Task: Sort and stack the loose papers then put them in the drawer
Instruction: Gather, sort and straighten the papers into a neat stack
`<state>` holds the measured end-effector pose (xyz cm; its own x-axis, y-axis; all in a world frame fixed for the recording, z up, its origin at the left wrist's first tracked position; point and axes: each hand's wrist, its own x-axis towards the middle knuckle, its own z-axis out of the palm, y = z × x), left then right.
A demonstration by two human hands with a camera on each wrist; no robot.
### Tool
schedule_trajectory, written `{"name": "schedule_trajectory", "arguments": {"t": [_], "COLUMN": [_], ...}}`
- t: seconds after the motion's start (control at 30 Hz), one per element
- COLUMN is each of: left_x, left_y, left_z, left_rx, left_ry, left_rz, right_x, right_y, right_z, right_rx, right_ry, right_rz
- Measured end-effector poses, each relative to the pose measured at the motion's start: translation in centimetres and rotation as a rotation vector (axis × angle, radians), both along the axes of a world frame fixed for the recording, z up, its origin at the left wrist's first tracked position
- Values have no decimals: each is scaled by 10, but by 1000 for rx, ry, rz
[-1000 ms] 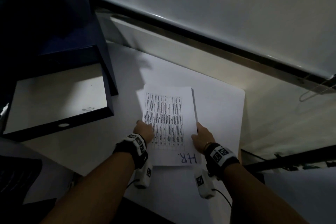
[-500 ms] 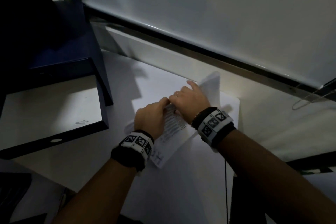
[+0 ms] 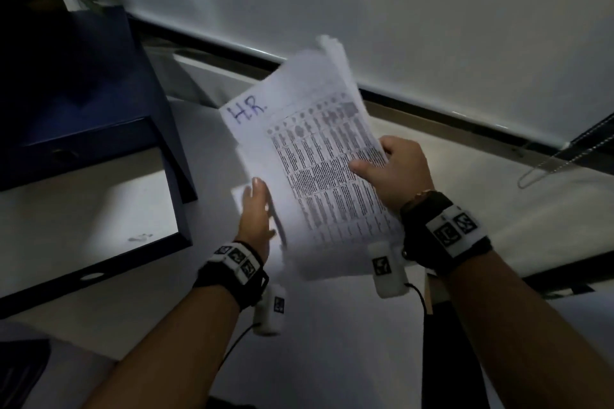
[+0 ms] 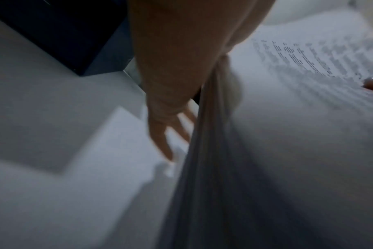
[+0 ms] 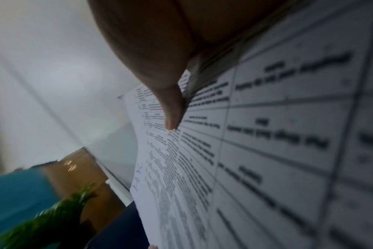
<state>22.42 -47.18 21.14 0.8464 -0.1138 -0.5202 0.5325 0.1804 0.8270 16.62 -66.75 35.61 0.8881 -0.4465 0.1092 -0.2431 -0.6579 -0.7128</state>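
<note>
The table (image 3: 332, 342) fills the lower frame, with the open drawer (image 3: 83, 226) at left. The papers (image 3: 315, 159) sit mid-frame, lifted off the table and tilted. The right hand (image 3: 395, 173) pinches their right edge, thumb on top. The left hand (image 3: 257, 219) lies against their left edge, fingers (image 4: 160, 138) straight.

Your left hand (image 4: 168, 94) reaches down mid-frame with fingers straight, flat against the paper stack's (image 4: 287, 143) edge; dark drawer unit (image 4: 74, 32) sits upper left.
</note>
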Motion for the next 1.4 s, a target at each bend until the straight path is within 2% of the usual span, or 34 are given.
{"name": "schedule_trajectory", "arguments": {"t": [0.07, 0.13, 0.2, 0.27, 0.33, 0.43, 0.57, 0.67, 0.73, 0.87, 1.03, 1.23, 1.4], "left_x": [-5, -6, -9, -14, -23, -31, -19, -7, 3, 23, 35, 49, 74], "left_y": [3, 10, 20, 28, 32, 34, 25, 18, 18, 9, -8, -6, -6], "left_z": [-3, -7, -21, -43, -61, -65, -61, -63, -63, -60, -61, -63, -64], "left_rx": [2, 203, 461, 690, 774, 871, 823, 916, 944, 851, 900, 884, 852], "left_ry": [-22, -176, -234, -185, -98, -125, -193, -110, -100, -85, -46, -170, -136], "left_rz": [-111, -114, -209, -367, -449, -485, -528, -688, -716, -647, -593, -497, -302], "right_x": [-5, -11, -18, -26, -37, -48, -48, -43, -39, -19, -2, 3, 3], "right_y": [-1, -1, 0, 6, 16, 22, 24, 26, 22, 14, 10, 6, 6], "right_z": [-18, -52, -98, -148, -180, -198, -201, -205, -205, -203, -205, -211, -215], "right_rx": [173, 262, 283, 310, 330, 312, 283, 267, 258, 192, 175, 141, 97], "right_ry": [7, 75, 223, 422, 594, 637, 588, 587, 576, 583, 589, 609, 608], "right_rz": [-64, -151, -237, -282, -283, -277, -216, -167, -186, -228, -240, -214, -222]}}
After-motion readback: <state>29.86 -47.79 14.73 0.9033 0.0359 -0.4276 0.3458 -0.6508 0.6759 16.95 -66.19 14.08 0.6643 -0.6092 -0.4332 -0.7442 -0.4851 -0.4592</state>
